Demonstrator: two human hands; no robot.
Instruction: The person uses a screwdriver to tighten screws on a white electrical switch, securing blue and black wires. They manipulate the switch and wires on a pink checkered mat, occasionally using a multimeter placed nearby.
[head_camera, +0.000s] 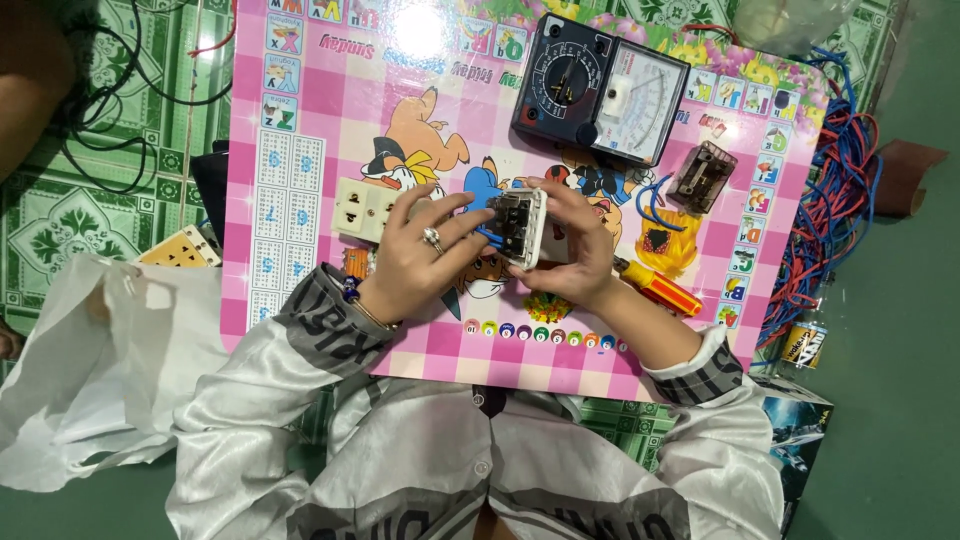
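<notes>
Both my hands hold a small white electrical switch module (519, 226) with a dark inner part, above a pink checked cartoon table (300, 110). My left hand (425, 250), with a ring and a bracelet, grips its left side, fingers reaching onto a short blue wire. My right hand (578, 245) cups the module from the right. A cream wall socket plate (363, 208) lies just left of my left hand.
A black analog multimeter (598, 90) lies at the table's far side. A small clear-brown component (702, 177), a yellow-and-red screwdriver (660, 288), a tangle of red and blue wires (835, 210) and a can (805, 345) are on the right. A white plastic bag (90, 350) lies at left.
</notes>
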